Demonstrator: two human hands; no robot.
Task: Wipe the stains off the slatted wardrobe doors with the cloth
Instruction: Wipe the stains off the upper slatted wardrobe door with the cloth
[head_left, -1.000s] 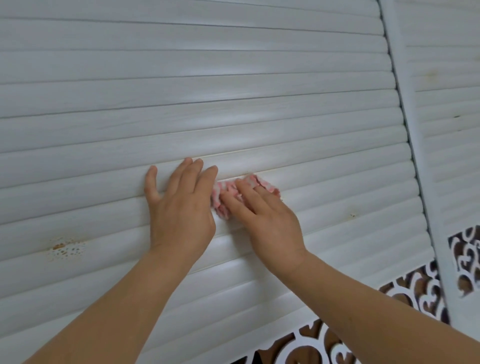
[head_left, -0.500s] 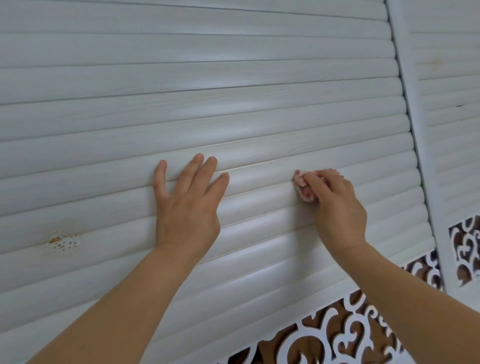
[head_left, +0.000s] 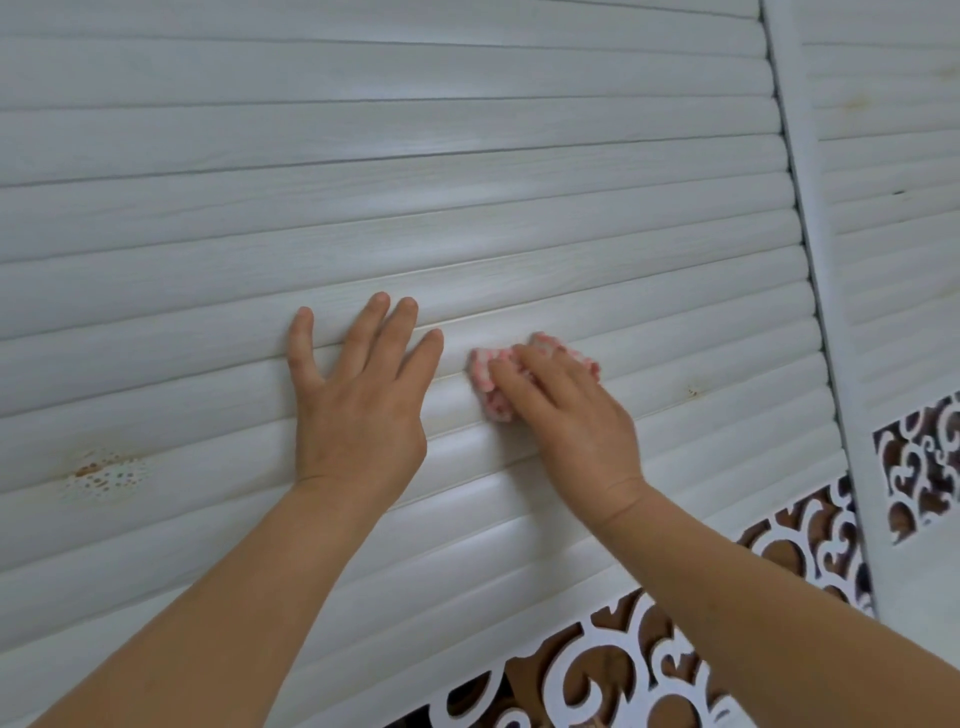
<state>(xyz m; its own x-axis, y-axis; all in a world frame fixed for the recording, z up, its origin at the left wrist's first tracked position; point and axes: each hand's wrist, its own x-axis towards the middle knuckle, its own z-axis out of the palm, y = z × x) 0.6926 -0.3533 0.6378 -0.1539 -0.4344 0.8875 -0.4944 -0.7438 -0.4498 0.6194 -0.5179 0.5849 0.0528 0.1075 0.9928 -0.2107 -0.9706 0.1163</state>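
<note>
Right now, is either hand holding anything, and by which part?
The right hand presses the pink cloth against the slats, fingers over its middle. The left hand rests flat on the door, holding nothing.

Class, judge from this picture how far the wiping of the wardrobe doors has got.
Done: the slats above the hands look clean. In hand: the right hand presses the pink cloth on a slat while the left hand braces flat beside it. Left: the brown stain far left, a small speck to the right, and marks on the right door.

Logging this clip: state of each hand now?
Left hand: open, flat on the slats.
Right hand: open, pressing the cloth.
</note>
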